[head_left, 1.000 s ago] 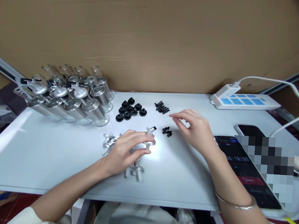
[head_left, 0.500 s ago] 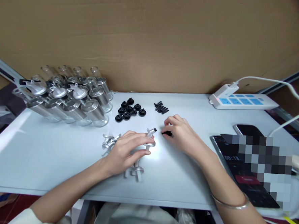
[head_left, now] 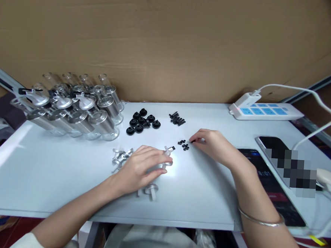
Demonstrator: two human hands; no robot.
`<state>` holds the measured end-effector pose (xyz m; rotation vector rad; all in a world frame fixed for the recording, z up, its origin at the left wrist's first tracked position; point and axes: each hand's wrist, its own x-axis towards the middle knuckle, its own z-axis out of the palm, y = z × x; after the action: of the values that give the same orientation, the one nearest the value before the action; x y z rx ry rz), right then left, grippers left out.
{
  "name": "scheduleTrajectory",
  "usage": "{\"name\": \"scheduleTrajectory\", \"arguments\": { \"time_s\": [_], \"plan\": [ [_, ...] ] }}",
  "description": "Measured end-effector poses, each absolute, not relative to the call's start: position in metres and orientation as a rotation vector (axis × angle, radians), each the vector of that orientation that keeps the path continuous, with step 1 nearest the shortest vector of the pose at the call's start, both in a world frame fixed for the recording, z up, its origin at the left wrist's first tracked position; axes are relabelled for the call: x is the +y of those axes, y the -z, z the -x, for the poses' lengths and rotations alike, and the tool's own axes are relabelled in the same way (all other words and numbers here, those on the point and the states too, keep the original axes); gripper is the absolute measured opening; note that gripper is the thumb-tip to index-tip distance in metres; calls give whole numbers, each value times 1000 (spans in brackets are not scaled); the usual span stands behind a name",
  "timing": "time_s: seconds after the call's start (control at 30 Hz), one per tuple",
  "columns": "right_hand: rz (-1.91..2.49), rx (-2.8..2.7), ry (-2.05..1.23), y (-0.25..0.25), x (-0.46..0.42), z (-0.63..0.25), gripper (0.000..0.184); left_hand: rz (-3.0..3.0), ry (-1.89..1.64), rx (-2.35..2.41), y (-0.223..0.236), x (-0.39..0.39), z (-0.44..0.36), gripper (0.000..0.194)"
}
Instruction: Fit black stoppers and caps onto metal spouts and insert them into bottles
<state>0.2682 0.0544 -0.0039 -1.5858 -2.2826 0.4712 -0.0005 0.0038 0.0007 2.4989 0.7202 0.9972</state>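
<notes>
Between the thumb and fingers of my left hand (head_left: 140, 169) is a silver spout lid (head_left: 168, 151) with a small black piece at its spout tip. My right hand (head_left: 216, 145) is closed in a pinch on a small black part (head_left: 193, 141), mostly covered by the fingertips. Just left of it lies a cluster of small black parts (head_left: 184, 145). Several silver lids (head_left: 121, 157) are heaped behind my left hand, partly hidden by it. More silver lids (head_left: 151, 190) lie below that hand, near the table's front.
Glass-and-metal jars (head_left: 102, 124) stand at the left, some topped with silver lids. Black round stoppers (head_left: 139, 128) and thin black strips (head_left: 178, 120) lie farther back. A power strip (head_left: 267, 112) and two phones (head_left: 248, 153) are at the right. A cardboard wall (head_left: 170, 45) closes the back.
My right hand has moved right, away from the small black parts, uncovering them, with one in its pinch. My left hand keeps the silver lid in nearly the same spot.
</notes>
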Motion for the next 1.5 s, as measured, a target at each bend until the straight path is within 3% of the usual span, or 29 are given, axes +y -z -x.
{"name": "scheduleTrajectory", "arguments": {
  "time_s": [0.23, 0.57, 0.8, 0.9, 1.03, 1.27, 1.5],
  "plan": [
    [1590, -2255, -503, 2, 54, -266, 18, -2483, -944, 770, -3, 3, 0, 19],
    [1433, -2460, 44, 13, 45, -227, 17, -2491, -956, 757, -3, 3, -2, 18],
    [1259, -2226, -228, 1, 48, -238, 13, -2494, -971, 745, -5, 3, -2, 19],
    [1393, -1988, -369, -12, 49, -256, 8, -2491, -977, 741, -5, 3, -1, 19],
    [1422, -2100, -456, -11, 52, -266, 11, -2483, -979, 736, -4, 3, -1, 21],
    [1335, -2504, -244, 8, 43, -225, 20, -2495, -1028, 737, -1, 4, -1, 21],
    [1435, -2541, -226, 5, 37, -220, 22, -2471, -1033, 749, -1, 4, -2, 23]
  ]
}}
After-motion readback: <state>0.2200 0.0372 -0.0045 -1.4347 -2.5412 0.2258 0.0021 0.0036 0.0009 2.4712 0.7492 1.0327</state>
